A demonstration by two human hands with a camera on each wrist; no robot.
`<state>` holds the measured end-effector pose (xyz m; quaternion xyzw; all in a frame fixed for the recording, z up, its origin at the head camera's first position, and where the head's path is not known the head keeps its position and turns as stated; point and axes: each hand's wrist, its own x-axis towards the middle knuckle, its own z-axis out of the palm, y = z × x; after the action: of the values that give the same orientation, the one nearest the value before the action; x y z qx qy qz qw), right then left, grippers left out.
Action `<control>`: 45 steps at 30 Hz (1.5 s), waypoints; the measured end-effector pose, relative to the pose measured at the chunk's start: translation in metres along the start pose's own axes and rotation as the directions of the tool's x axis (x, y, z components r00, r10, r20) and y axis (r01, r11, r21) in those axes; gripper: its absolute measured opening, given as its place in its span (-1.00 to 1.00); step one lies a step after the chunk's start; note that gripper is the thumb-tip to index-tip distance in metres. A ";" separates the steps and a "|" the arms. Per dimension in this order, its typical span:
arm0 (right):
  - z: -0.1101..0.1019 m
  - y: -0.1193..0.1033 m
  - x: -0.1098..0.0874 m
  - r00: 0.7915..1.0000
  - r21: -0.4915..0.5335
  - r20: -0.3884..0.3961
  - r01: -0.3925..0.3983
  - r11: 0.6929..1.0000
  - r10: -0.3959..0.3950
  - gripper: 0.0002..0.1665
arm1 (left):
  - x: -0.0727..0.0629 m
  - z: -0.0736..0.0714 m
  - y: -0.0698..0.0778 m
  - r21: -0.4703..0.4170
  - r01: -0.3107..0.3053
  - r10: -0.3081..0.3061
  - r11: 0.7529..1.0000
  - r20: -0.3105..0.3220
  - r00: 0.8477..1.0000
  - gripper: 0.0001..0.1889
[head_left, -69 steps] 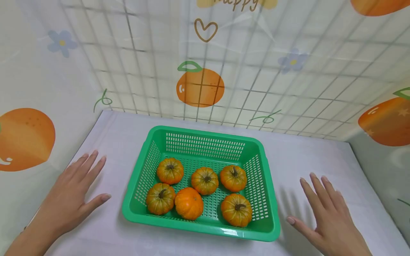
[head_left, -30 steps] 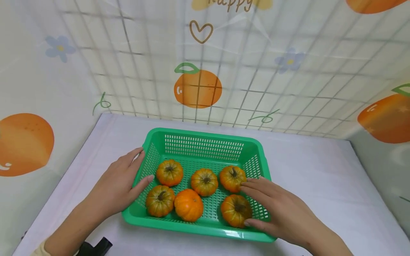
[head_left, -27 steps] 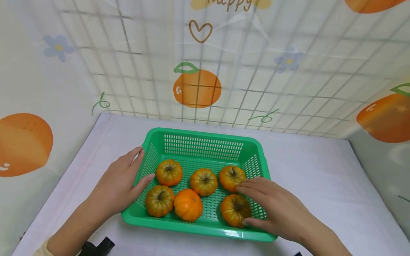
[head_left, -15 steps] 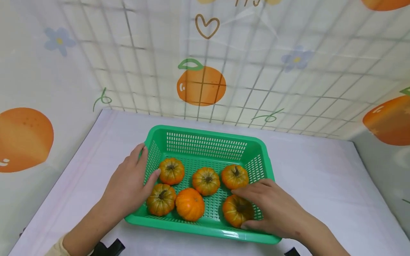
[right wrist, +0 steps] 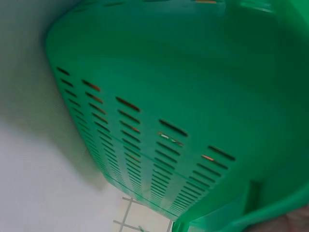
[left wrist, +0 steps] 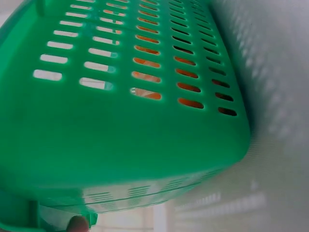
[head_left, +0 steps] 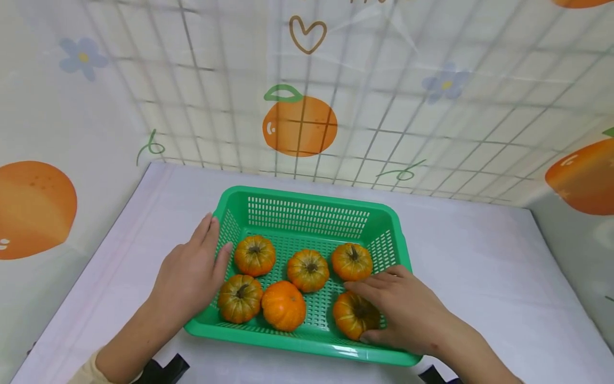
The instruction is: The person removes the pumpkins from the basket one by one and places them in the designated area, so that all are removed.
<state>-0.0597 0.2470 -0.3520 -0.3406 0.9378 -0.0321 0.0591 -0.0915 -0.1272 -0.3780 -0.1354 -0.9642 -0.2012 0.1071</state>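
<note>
A green plastic basket [head_left: 297,344] with slotted walls holds several small ribbed orange pumpkins, most with greenish-yellow tops. My right hand [head_left: 412,306] reaches over the basket's right wall, fingers and thumb curled round the front right pumpkin [head_left: 352,314] and hiding its right side. On the left rim rests my left hand [head_left: 189,274], its fingers nearly straight along the outside and the thumb over the edge. The brighter orange pumpkin [head_left: 284,306] lies tipped at the front middle. Both wrist views look at the basket's outer walls [left wrist: 120,130], with the pumpkins only showing through the slots.
A white cloth covers the table [head_left: 479,256]. Behind it hangs a printed curtain with an orange fruit [head_left: 299,127] over a wire grid. Similar sheets close off the left and right sides. Black wrist-mount parts [head_left: 165,370] show below the left hand.
Both hands came in from beside the basket. The left settled on the left rim; the right went over the right wall and closed its fingers round the front right pumpkin. The pumpkins keep their places.
</note>
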 end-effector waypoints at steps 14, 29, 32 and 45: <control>0.005 -0.002 0.005 0.999 -0.078 0.009 -0.036 0.996 0.037 -0.15 | -0.005 0.003 -0.002 -0.100 0.107 -0.105 0.989 0.022 0.994 -0.37; 0.007 -0.002 0.006 0.999 -0.095 -0.014 -0.036 0.995 0.035 -0.16 | -0.006 0.002 -0.002 -0.165 0.167 -0.166 0.972 0.020 0.986 -0.45; 0.007 -0.003 0.005 0.999 -0.077 -0.020 -0.038 0.996 0.037 -0.16 | -0.006 0.002 -0.002 -0.177 0.181 -0.178 0.967 0.030 0.984 -0.45; 0.008 -0.005 0.001 0.988 0.016 -0.128 -0.083 0.996 0.084 -0.08 | -0.007 0.002 -0.002 -0.182 0.195 -0.191 0.964 0.037 0.981 -0.44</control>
<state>-0.0564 0.2425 -0.3597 -0.2980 0.9529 -0.0565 0.0016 -0.0858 -0.1293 -0.3819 -0.0521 -0.9510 -0.2979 0.0647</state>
